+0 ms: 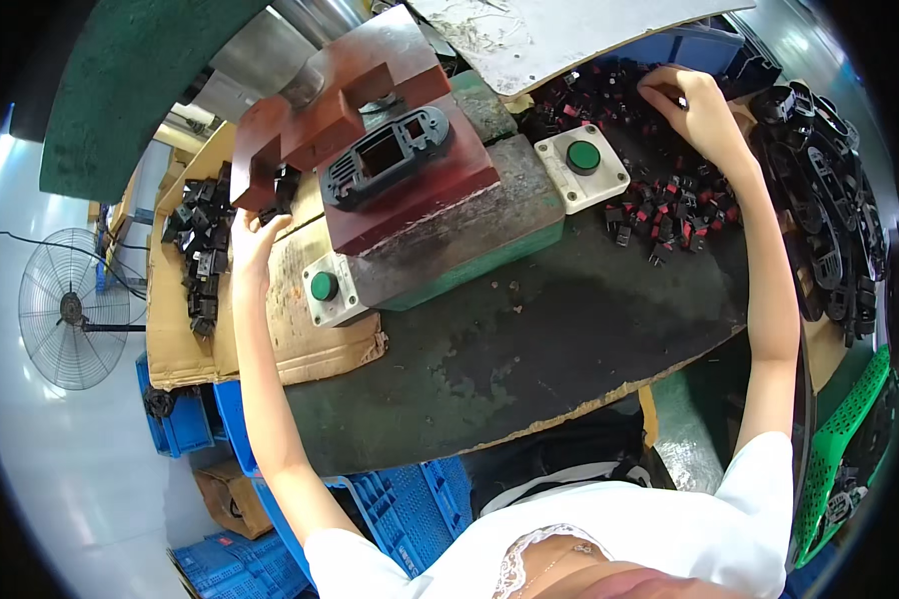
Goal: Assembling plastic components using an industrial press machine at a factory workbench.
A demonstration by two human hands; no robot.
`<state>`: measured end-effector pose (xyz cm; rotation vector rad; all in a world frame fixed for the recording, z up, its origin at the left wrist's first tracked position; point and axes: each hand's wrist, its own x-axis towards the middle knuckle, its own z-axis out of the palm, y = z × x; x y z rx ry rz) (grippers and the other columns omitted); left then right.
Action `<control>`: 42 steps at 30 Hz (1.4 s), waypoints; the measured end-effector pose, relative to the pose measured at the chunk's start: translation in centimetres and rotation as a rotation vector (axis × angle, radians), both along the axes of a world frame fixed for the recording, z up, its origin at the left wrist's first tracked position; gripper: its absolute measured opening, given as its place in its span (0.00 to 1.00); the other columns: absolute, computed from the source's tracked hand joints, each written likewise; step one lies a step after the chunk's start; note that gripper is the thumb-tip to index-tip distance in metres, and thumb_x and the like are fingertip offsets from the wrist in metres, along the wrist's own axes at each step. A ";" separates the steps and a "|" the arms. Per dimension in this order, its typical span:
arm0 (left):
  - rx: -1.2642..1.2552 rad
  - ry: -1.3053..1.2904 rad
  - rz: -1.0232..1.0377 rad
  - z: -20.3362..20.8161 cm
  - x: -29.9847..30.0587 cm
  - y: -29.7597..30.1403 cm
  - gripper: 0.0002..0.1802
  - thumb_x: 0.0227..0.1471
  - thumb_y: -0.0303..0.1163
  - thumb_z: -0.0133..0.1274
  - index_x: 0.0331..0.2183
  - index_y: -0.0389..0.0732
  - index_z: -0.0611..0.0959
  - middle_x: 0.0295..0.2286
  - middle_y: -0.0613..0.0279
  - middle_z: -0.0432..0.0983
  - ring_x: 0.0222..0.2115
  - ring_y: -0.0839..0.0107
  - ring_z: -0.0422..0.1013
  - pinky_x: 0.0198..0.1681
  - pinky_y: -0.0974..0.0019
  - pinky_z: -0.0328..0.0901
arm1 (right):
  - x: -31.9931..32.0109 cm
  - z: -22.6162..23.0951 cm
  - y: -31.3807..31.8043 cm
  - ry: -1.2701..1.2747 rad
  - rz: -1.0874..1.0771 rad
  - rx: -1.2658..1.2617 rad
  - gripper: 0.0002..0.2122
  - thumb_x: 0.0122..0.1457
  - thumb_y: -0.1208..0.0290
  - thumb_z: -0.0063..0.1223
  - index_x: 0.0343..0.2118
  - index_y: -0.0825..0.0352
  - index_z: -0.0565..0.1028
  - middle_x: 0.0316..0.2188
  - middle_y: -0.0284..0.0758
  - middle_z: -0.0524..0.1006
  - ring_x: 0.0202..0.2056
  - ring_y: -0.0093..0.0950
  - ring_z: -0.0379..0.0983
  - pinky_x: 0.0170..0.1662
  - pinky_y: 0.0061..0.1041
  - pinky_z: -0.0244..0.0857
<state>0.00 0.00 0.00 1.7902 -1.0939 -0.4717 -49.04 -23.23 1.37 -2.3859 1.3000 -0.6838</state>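
A red lower fixture (410, 215) bearing a grey housing (388, 157) stands between the hands, flanked by green buttons (583, 156). Both arms extend forward. The left hand (257, 240) sits just below the red upper block (270, 125), near black parts (205, 215); the right hand (691, 105), fingers curled narrow, is at black-and-red parts (674, 215). Either grip: cannot be determined.

Over the remote feed I see a dark table (529, 339), scuffed and patchy, its near edge ragged and brown. A heavy green-sided block (469, 265) stands on it, a left button box (333, 290) and a right button box (581, 170) beside it. To the right I see small black-and-red parts (677, 215) scattered loose; at left, a cardboard sheet (295, 319) bearing black parts (202, 235).
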 end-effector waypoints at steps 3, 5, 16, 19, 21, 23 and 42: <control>-0.036 0.018 0.056 -0.8 1.1 -0.2 0.23 0.37 0.20 0.55 0.40 0.42 0.75 0.32 0.69 0.69 0.32 0.79 0.64 0.39 0.74 0.59 | 0.9 0.4 0.6 -0.031 0.302 -0.288 0.09 0.51 0.78 0.53 0.37 0.70 0.74 0.38 0.41 0.75 0.43 0.38 0.70 0.48 0.29 0.62; -0.034 -0.015 0.067 -1.6 1.4 -0.4 0.24 0.37 0.19 0.54 0.41 0.42 0.75 0.31 0.68 0.69 0.32 0.79 0.64 0.38 0.75 0.60 | 1.8 0.2 0.7 -0.046 0.373 -0.352 0.09 0.51 0.77 0.53 0.37 0.69 0.74 0.38 0.40 0.75 0.44 0.39 0.69 0.49 0.30 0.62; -0.324 0.450 -0.039 3.5 -5.2 -0.3 0.27 0.45 0.12 0.46 0.50 0.33 0.68 0.45 0.57 0.68 0.47 0.69 0.65 0.53 0.67 0.57 | 5.7 -1.7 0.2 0.092 0.402 -0.288 0.12 0.53 0.65 0.53 0.35 0.68 0.73 0.41 0.42 0.70 0.45 0.42 0.65 0.49 0.35 0.60; -0.484 0.702 -0.141 5.3 -8.0 0.0 0.26 0.45 0.11 0.44 0.49 0.31 0.67 0.44 0.54 0.70 0.46 0.67 0.67 0.53 0.64 0.59 | 6.3 -1.0 0.6 0.274 0.281 -0.280 0.13 0.53 0.63 0.53 0.35 0.68 0.73 0.41 0.45 0.70 0.44 0.43 0.65 0.47 0.36 0.60; -0.425 0.800 -0.279 5.4 -7.6 0.1 0.22 0.45 0.12 0.45 0.46 0.30 0.70 0.42 0.52 0.72 0.43 0.66 0.69 0.52 0.63 0.61 | 6.1 -0.9 0.2 0.349 0.216 -0.252 0.14 0.52 0.61 0.54 0.34 0.68 0.74 0.36 0.45 0.72 0.42 0.43 0.67 0.46 0.37 0.61; -0.407 0.807 -0.393 5.4 -7.6 0.2 0.18 0.46 0.13 0.46 0.43 0.30 0.73 0.40 0.51 0.73 0.41 0.67 0.71 0.51 0.62 0.62 | 6.3 -0.7 0.0 0.324 0.255 -0.238 0.14 0.50 0.61 0.56 0.34 0.67 0.75 0.31 0.44 0.73 0.39 0.43 0.69 0.45 0.36 0.62; -0.102 -0.594 -0.356 7.0 -15.8 -2.9 0.16 0.47 0.23 0.54 0.42 0.37 0.79 0.42 0.60 0.75 0.45 0.72 0.68 0.51 0.70 0.57 | 5.1 -0.3 -0.1 -0.125 0.325 0.002 0.10 0.57 0.76 0.48 0.40 0.73 0.71 0.35 0.42 0.76 0.34 0.23 0.72 0.38 0.20 0.64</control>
